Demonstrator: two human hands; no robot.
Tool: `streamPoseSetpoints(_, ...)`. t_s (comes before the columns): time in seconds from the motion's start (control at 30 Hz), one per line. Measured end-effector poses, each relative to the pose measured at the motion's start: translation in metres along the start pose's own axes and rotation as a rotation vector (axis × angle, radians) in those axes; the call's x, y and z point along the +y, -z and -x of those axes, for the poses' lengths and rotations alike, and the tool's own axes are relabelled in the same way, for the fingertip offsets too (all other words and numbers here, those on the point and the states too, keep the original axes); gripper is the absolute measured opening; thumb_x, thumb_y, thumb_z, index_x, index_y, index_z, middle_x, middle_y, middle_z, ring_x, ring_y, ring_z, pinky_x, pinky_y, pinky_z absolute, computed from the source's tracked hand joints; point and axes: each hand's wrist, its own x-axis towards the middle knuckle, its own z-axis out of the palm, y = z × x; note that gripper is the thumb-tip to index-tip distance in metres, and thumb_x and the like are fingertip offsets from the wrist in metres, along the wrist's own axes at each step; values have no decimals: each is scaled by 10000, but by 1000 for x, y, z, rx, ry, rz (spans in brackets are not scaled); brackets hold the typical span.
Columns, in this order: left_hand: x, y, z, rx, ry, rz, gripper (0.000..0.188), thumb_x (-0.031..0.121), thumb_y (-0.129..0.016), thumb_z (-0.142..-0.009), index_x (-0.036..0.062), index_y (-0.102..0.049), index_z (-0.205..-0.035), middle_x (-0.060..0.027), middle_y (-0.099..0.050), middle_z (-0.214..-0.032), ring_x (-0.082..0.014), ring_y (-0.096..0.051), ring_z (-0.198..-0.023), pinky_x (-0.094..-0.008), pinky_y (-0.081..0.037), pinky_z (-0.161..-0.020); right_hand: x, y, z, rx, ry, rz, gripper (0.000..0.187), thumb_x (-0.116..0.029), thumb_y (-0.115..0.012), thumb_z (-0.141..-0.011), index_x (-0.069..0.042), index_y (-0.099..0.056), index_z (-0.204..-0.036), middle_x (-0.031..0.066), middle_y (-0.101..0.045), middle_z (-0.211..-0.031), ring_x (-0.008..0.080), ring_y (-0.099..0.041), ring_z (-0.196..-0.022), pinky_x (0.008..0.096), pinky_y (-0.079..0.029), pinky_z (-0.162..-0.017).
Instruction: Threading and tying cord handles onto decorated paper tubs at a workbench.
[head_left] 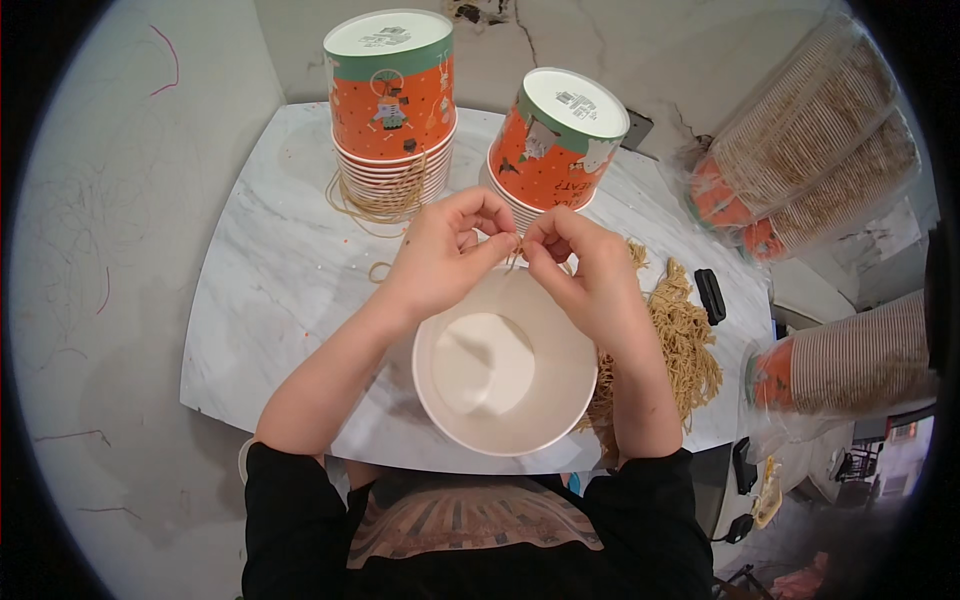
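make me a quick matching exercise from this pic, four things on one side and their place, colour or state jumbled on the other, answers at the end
1. left hand
2. open tub
3. cord heap
4. left stack

A. tan and tangled, to the right of the tub
B. orange with a green band, cord loops against its lower part
C. fingertips close to those of the right hand, at a thin strand
D. white inside, mouth facing up

Pairs: 1-C, 2-D, 3-A, 4-B
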Motion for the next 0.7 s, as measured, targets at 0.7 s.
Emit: streamPoseSetpoints(0.7, 7, 16, -3, -102, 258, 320, 152, 60, -765, -899, 11, -665, -1003, -36, -705, -929, -76, -667, -829, -224, -551, -723, 4, -2, -5, -32, 8, -60, 124, -79, -657, -958, 14, -580, -986, 108, -655, -845, 192, -654, -755, 325, -537, -704)
